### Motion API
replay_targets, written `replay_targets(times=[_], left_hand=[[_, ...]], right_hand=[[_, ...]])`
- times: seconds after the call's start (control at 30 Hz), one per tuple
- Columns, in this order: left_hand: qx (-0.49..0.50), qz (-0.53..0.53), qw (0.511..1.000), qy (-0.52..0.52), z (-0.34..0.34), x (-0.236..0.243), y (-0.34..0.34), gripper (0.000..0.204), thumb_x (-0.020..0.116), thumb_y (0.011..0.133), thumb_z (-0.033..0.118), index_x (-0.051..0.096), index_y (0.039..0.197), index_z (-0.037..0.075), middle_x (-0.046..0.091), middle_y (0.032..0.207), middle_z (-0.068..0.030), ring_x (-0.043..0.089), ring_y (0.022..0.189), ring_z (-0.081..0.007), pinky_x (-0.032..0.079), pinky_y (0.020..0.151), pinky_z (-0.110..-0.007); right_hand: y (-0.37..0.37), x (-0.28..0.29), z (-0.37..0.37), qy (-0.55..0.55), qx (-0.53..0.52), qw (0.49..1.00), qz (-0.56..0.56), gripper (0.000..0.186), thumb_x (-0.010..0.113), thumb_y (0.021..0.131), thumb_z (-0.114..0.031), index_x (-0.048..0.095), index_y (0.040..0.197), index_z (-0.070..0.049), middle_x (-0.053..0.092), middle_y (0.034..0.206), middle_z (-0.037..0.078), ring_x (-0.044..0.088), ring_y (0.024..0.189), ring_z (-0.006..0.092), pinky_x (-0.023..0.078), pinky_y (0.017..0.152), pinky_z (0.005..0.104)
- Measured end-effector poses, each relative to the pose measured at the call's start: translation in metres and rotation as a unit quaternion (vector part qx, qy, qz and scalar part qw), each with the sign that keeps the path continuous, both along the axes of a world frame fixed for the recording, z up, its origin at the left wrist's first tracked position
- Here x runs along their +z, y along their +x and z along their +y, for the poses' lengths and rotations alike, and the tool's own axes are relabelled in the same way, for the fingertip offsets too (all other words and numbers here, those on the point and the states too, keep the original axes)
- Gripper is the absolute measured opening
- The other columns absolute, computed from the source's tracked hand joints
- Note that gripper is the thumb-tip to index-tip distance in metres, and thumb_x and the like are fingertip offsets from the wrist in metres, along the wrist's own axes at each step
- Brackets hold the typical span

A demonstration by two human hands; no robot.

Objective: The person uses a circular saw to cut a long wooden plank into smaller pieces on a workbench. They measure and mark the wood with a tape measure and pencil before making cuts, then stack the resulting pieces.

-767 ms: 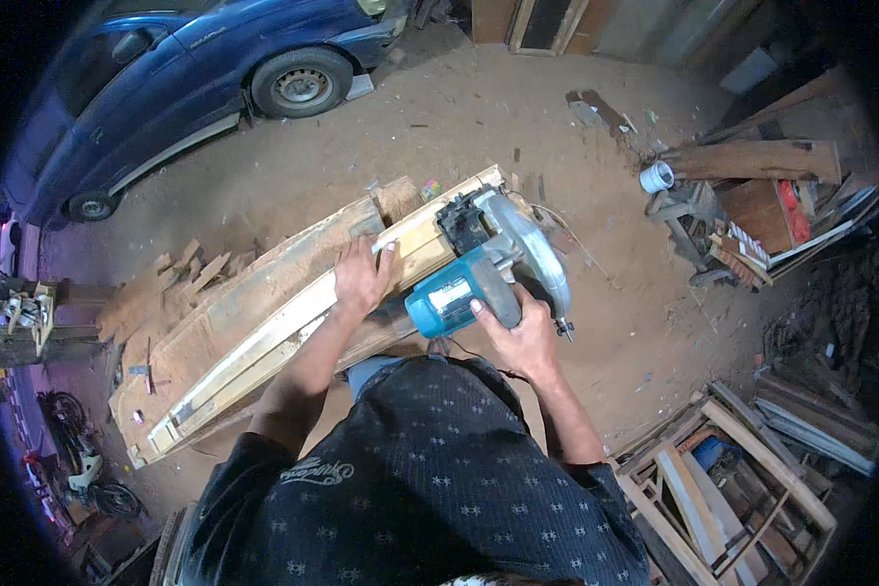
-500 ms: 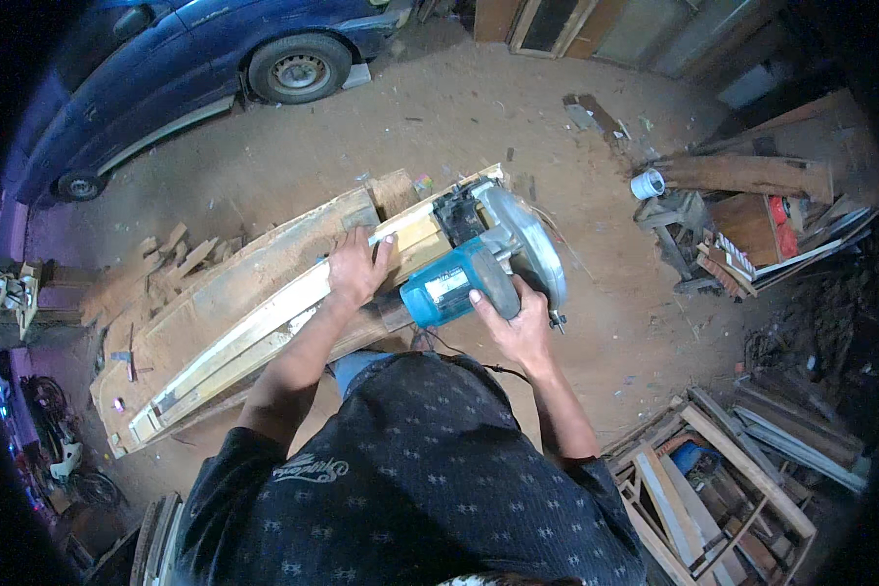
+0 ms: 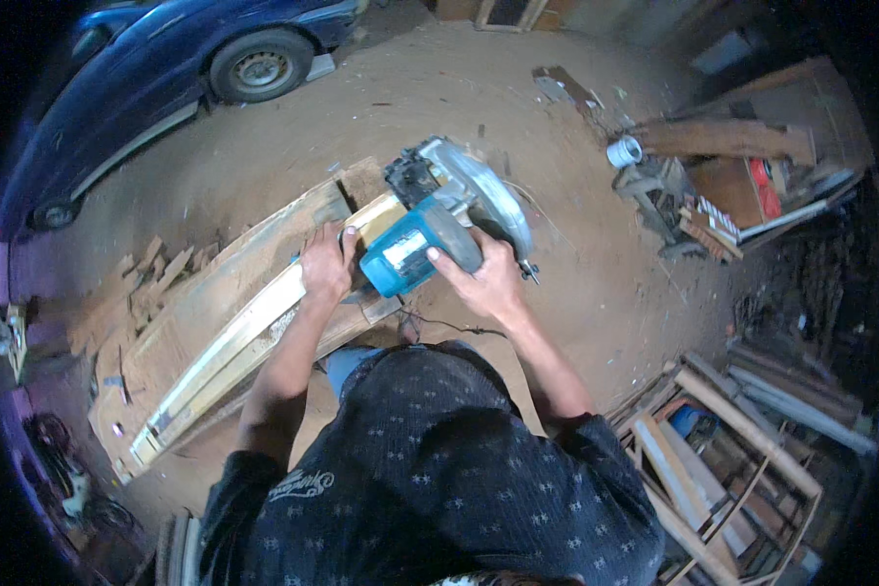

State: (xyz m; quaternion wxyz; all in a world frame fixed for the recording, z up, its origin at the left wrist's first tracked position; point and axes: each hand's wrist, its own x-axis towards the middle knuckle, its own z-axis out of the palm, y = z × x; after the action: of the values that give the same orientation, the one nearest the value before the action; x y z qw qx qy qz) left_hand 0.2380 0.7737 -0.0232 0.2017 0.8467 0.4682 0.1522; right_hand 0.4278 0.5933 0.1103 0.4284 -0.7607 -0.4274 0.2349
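My right hand (image 3: 483,273) grips the rear handle of a teal circular saw (image 3: 400,249) with a silver blade guard (image 3: 493,195). The saw rests on the far end of a long, pale wooden piece (image 3: 220,352), with the blade at its right. My left hand (image 3: 327,264) holds that wood just left of the motor housing. Beneath and behind lies a wide, dusty board (image 3: 176,327) with offcuts (image 3: 166,273) at its left. The cutting edge of the blade is hidden.
A blue car (image 3: 137,88) stands at upper left on the dirt floor. Scrap wood with a white can (image 3: 623,151) lies at upper right. Wooden frames (image 3: 723,469) are stacked at lower right, and a black cord (image 3: 459,330) runs below the saw.
The saw and both hands have shifted up and left in the picture. The surroundings have shifted too, as the view moved. Both hands keep their hold.
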Motion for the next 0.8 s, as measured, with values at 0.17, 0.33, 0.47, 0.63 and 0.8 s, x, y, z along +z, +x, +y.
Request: replay_targets(times=[0.17,0.33,0.47,0.63,0.8], left_hand=[[-0.017,0.017,1.0,0.002,0.024,-0.018,0.0,0.042,0.045,0.106,0.04,0.062,0.12,0.004,0.067,0.111,-0.0256,0.064,0.105,-0.0443,0.049,0.092,-0.054],[-0.044,-0.014,0.998,0.042,0.025,-0.026,-0.003,0.04,0.046,0.106,0.039,0.064,0.117,0.004,0.067,0.106,-0.0239,0.062,0.101,-0.0453,0.047,0.089,-0.055],[-0.087,-0.046,0.995,0.006,0.027,-0.023,-0.001,0.036,0.052,0.103,0.035,0.064,0.116,0.003,0.068,0.104,-0.0233,0.063,0.1,-0.0446,0.048,0.088,-0.054],[-0.104,-0.113,0.988,-0.024,0.019,-0.012,-0.004,0.059,0.084,0.07,0.033,0.064,0.117,0.003,0.07,0.105,-0.0223,0.066,0.1,-0.0425,0.051,0.087,-0.052],[-0.056,-0.079,0.991,-0.095,0.03,-0.029,0.004,0.053,0.082,0.072,0.03,0.066,0.116,0.004,0.07,0.108,-0.0208,0.067,0.102,-0.0396,0.051,0.086,-0.05]], right_hand=[[0.005,0.006,0.027,0.0,0.004,1.0,0.009,0.058,0.076,0.085,-0.045,0.069,0.11,0.007,0.071,0.083,0.028,0.073,0.081,0.0424,0.058,0.077,0.0468],[0.007,0.001,0.032,0.005,0.004,1.0,-0.009,0.061,0.078,0.082,-0.045,0.069,0.112,0.007,0.072,0.086,0.028,0.074,0.082,0.0399,0.058,0.077,0.0445],[0.006,-0.004,0.038,0.0,0.015,1.0,0.01,0.054,0.077,0.084,-0.042,0.07,0.108,0.006,0.071,0.084,0.028,0.073,0.082,0.041,0.058,0.076,0.0459],[0.007,-0.003,0.039,0.022,0.018,1.0,-0.004,0.057,0.076,0.084,-0.043,0.068,0.102,0.011,0.069,0.076,0.03,0.072,0.074,0.0431,0.059,0.073,0.0475],[0.012,0.001,0.045,0.001,0.021,1.0,0.012,0.058,0.074,0.085,-0.045,0.069,0.096,0.012,0.07,0.081,0.031,0.072,0.077,0.0449,0.059,0.076,0.0486]])
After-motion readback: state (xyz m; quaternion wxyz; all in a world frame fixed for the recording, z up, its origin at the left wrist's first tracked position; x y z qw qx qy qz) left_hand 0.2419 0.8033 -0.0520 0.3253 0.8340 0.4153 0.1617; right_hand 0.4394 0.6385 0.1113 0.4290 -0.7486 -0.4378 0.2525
